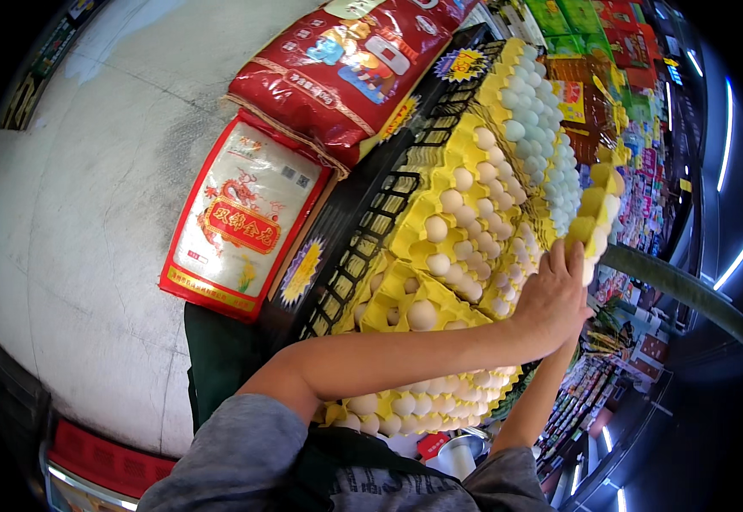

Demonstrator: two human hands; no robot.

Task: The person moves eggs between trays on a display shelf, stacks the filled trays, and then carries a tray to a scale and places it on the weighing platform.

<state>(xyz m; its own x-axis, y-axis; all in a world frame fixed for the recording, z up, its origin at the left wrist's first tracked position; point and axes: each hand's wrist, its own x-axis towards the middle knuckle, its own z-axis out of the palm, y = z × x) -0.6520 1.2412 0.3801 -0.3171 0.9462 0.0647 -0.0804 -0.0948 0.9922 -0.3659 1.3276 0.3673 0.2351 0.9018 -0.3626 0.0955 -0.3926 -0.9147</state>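
Observation:
My left hand [550, 301] reaches across the egg display and grips the near end of a yellow egg tray [582, 227]. That tray is tilted up, seen nearly edge-on, with pale eggs [609, 206] along its far side. My right forearm [534, 400] rises from below to meet the left hand; the right hand is mostly hidden behind it, so its grip does not show. Under my left arm are stacked yellow trays [413, 246] of light brown eggs [452, 201]. A nearer tray [378, 301] holds only a few eggs, including one large egg [422, 315].
Blue-green eggs [525, 96] fill trays at the far end. A black plastic crate rim [371, 221] edges the stack. Beside it lie a red rice sack [346, 77] and a white-and-red bag [243, 211]. Oil bottles [579, 102] stand behind; a dark green bar [672, 278] crosses at right.

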